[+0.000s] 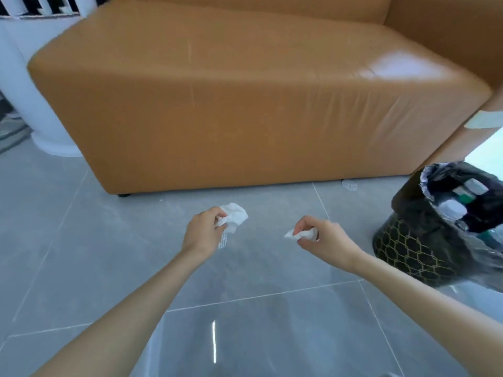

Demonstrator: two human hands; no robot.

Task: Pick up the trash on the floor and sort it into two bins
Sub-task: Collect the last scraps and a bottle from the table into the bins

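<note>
L hand (204, 232) is clamped on a crumpled white tissue (234, 216): thumb & fingers curl round one end, and the rest of the wad sticks out to the R of the fist. A thin printed strip (223, 241) hangs just below the same hand; can't tell what it is or whether it's part of the tissue. The hand is held over the grey tiled floor (81, 254), in front of the front edge of a tan leather sofa (245, 104) that fills the upper frame.

R hand (324, 240) is near the L but apart from it, at about the same height. It pinches a smaller white tissue wad (301, 234) btw thumb & curled fingers, w/ the wad's tip pointing L. Both forearms are bare and reach in from the bottom edge.

Further R, a round pale disc (349, 185) lies on the floor just beside the sofa's base; too blurred to name.

At the R edge a black bin (408, 248) w/ a gold net pattern sits on the floor, near the R hand but not touching. A black liner (441, 172) folds over its rim. Inside are white & green bottle-like items, blurred.
</note>
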